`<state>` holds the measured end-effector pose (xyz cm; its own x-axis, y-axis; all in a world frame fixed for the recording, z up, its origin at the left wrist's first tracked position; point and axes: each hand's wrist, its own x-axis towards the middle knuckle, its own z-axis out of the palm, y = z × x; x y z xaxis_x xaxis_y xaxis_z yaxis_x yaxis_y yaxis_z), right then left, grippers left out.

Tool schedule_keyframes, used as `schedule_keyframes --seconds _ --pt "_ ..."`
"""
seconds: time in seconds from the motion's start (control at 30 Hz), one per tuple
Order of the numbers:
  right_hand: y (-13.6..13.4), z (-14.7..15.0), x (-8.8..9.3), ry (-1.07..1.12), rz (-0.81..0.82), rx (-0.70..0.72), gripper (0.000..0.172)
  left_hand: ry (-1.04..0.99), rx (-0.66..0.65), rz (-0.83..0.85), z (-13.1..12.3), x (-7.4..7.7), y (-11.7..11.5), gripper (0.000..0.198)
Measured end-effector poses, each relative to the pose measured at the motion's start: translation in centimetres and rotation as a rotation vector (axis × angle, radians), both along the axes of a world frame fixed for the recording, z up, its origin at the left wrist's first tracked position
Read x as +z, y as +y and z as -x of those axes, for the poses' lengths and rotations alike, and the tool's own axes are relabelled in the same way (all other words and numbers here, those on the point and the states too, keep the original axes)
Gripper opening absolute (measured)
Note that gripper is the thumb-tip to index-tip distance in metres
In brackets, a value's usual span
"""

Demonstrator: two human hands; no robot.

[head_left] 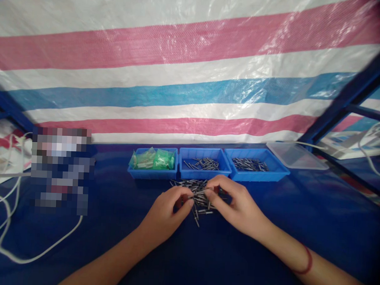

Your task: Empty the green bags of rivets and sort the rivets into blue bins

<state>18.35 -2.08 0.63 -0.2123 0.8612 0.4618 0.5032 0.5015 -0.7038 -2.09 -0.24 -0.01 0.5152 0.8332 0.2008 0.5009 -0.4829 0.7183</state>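
Observation:
A loose pile of thin metal pins [201, 212] lies on the dark blue table, in front of the blue trays. My left hand [171, 207] is at the pile's left side, thumb and fingertips pinched together; what they hold is too small to name. From the right, my right hand [233, 203] reaches over the pile with its thumb and fingers closed at the tips, and anything between them cannot be made out. Similar pins fill part of the middle blue tray [204, 175] and the right blue tray [259, 176]. Green plastic packets [162, 159] sit in the left blue tray [152, 173].
A clear plastic lid [298, 155] lies at the back right. White cables [8, 218] loop across the table's left side, beside a blurred-out patch. Striped plastic sheeting [182, 41] hangs behind the table, between blue metal frame bars [343, 96].

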Motion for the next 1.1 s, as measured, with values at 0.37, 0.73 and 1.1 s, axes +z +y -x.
schedule_keyframes --seconds 0.37,0.73,1.1 --pt "4.9 -10.8 0.4 -0.460 -0.229 -0.811 0.022 0.347 -0.221 -0.197 0.3 0.0 -0.6 0.022" --pt "1.6 -2.4 -0.1 -0.407 -0.260 -0.202 0.012 0.440 -0.213 -0.292 0.2 0.1 -0.9 0.014" --pt "0.4 1.0 -1.9 -0.478 -0.126 0.135 0.013 0.539 -0.137 -0.298 0.4 -0.1 -0.7 0.022"
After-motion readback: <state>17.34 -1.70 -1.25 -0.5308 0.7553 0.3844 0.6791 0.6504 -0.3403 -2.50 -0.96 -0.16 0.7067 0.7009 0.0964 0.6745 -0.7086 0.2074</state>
